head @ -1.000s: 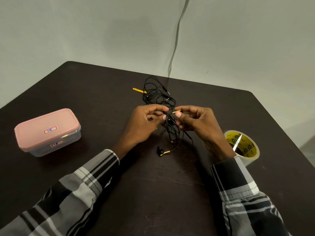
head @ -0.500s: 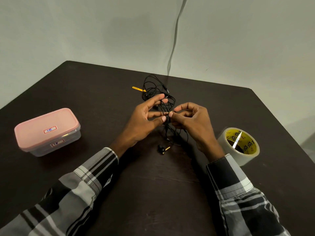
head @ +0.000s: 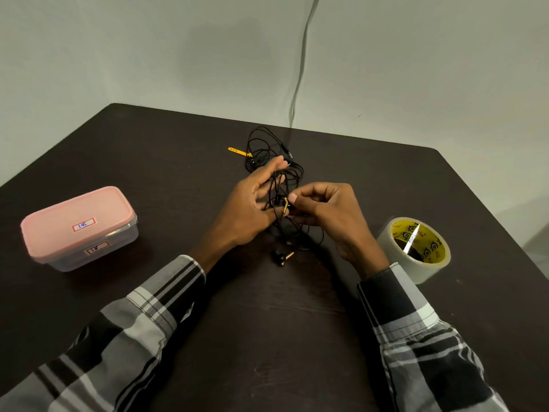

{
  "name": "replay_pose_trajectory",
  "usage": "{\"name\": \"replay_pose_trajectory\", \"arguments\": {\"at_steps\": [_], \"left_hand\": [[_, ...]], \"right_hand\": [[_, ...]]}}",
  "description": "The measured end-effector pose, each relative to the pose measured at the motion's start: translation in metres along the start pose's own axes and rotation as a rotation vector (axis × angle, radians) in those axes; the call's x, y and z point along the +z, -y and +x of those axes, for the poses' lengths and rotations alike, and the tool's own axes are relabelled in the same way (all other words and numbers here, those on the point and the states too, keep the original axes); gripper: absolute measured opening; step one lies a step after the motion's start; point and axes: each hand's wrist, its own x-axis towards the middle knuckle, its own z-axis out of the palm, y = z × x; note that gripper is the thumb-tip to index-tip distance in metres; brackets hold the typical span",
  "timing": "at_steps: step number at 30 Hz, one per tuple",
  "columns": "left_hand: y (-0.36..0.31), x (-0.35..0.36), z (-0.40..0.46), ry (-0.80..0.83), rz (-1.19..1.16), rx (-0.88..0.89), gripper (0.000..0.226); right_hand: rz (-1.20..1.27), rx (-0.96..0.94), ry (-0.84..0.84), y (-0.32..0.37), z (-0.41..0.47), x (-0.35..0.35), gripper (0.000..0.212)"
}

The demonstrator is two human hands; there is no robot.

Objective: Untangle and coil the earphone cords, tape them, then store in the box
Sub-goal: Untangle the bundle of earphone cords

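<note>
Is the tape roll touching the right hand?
Apart. The head view shows a strip of bare table between the tape roll and the right hand, which pinches the cords.

The table (head: 178,307) stands pushed into a corner, walls behind it and to its left. The box (head: 78,228) sits on the table at the left side, lid on, well apart from everything else. The tape roll (head: 414,249) lies flat on the right side, just beside the right hand's wrist. Between them, in the middle, the tangle of earphone cords (head: 274,157) spreads toward the far edge. The left hand (head: 249,209) and right hand (head: 329,212) meet over its nearer part. A small strap (head: 239,151) lies just left of the tangle's far end. One earbud (head: 282,257) rests on the table nearer the person, between the two wrists. A cable (head: 300,69) runs down the back wall to the far table edge.
</note>
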Motion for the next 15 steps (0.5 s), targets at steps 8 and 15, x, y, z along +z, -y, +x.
{"name": "replay_pose_trajectory", "arguments": {"at_steps": [8,15], "left_hand": [[-0.009,0.000,-0.003,0.089,0.217,0.026,0.120],[-0.012,-0.008,-0.002,0.054,0.262,0.034,0.122]], "right_hand": [[-0.022,0.080,0.183,0.004,-0.007,0.003,0.026],[0.058,0.037,0.111,0.003,0.000,-0.007,0.021]]}}
